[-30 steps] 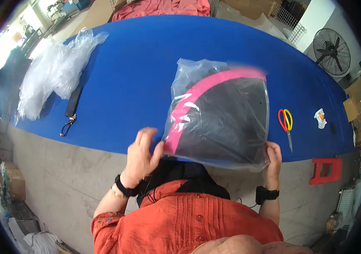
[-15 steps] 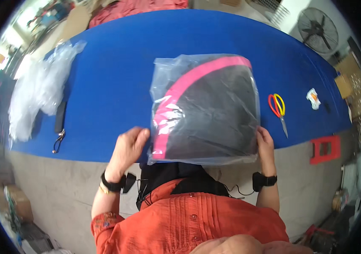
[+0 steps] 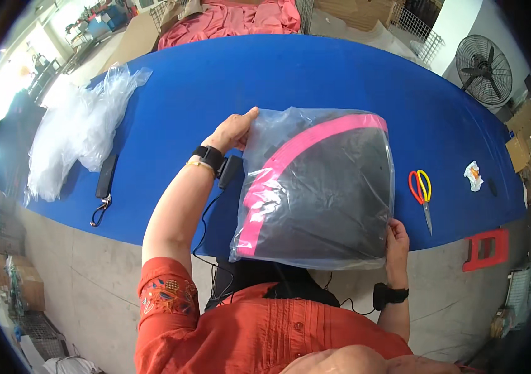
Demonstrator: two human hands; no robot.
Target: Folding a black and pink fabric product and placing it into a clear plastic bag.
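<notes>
A clear plastic bag (image 3: 270, 129) with a folded dark grey fabric piece (image 3: 334, 187) inside lies at the near edge of the blue table. A bright pink band (image 3: 306, 144) curves across the fabric. My left hand (image 3: 235, 129) is closed at the bag's far left corner, thumb on top and fingers partly hidden. At the near right corner my right hand (image 3: 396, 240) pinches the bag's edge. Both wrists wear black straps with small devices.
Red-and-yellow-handled scissors (image 3: 422, 196) lie right of the bag, with a crumpled white wrapper (image 3: 473, 176) beyond them. Loose clear plastic bags (image 3: 81, 134) and a black bar-shaped object with a cord (image 3: 107, 177) are on the left. A red stool (image 3: 487, 250) stands below the right edge.
My left hand has moved from beside the near left corner up to the far left corner and taken hold there. My right hand stays at the near right corner.
</notes>
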